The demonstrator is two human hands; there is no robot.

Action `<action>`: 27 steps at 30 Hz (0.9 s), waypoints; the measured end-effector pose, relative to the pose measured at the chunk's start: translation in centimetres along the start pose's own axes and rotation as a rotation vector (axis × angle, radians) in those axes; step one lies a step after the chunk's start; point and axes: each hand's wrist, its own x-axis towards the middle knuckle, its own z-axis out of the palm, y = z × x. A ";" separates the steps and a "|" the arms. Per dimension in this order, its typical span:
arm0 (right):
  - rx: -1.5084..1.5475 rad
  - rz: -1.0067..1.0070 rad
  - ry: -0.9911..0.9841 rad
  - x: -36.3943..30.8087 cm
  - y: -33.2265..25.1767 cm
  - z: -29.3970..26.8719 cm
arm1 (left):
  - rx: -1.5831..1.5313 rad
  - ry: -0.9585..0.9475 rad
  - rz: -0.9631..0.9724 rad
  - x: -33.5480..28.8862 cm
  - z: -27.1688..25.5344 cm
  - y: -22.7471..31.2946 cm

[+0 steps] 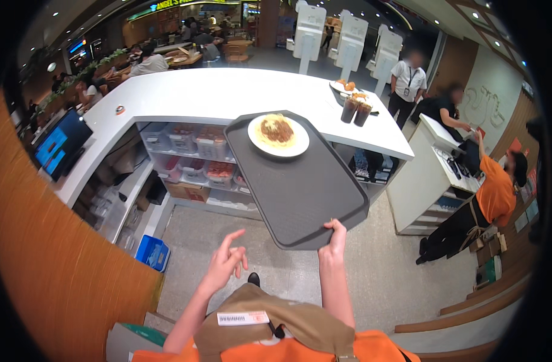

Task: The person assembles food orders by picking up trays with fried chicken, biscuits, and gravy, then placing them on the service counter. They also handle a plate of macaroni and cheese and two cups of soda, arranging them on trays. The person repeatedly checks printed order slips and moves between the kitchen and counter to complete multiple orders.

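Observation:
My right hand grips the near edge of a dark grey serving tray, thumb on top and the other fingers hidden underneath. The tray's far end overlaps the edge of the white counter; whether it rests there I cannot tell. At that far end sits a white plate of spaghetti with reddish-brown meat sauce. My left hand is in the air to the left of the tray, apart from it, fingers spread and holding nothing.
Two dark drinks and a plate of fried food stand at the counter's right. Clear plastic bins fill shelves below. A monitor is at left, a blue bin on the floor. A co-worker in orange stands at right.

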 end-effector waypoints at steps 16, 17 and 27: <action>0.020 0.023 0.089 33.5 7.3 15.8 | -0.063 0.202 -0.179 50.9 -3.6 -5.4; -0.038 0.024 0.114 34.5 7.3 16.6 | -0.095 0.216 -0.160 52.0 -3.8 -5.8; -0.648 0.503 -0.501 41.5 3.2 22.5 | 0.142 0.279 -0.220 64.7 -8.9 -4.6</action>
